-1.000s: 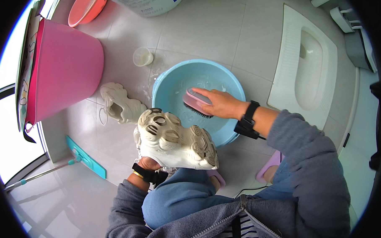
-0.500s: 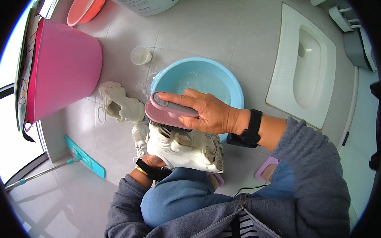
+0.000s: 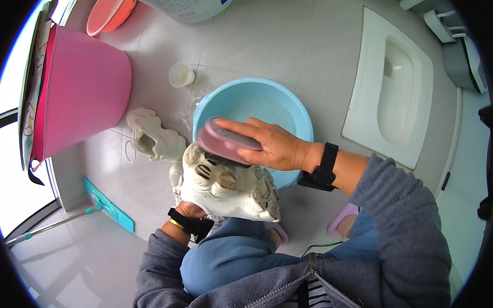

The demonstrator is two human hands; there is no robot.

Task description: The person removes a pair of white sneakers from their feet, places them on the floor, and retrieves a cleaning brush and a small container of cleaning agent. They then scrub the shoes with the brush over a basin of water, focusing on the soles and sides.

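Note:
A white chunky sneaker is held above my left knee with its patterned sole turned up and outward. My left hand grips it from the near left side, the fingers hidden behind the shoe. In my right hand is a pink and grey scrub brush, its dark bristles pressed to the sole's far edge. Just beyond, a light blue basin holds cloudy water. The other white sneaker rests on the floor left of the basin.
A small clear cup stands on the tiles near the basin. To the left are a pink tub and a teal flat mop. A white bucket and an orange basin are at the back; a squat toilet lies right.
The sneaker has shifted slightly left and tilted, with its left end higher. My right hand has moved the brush a little to the right along the sole's far edge.

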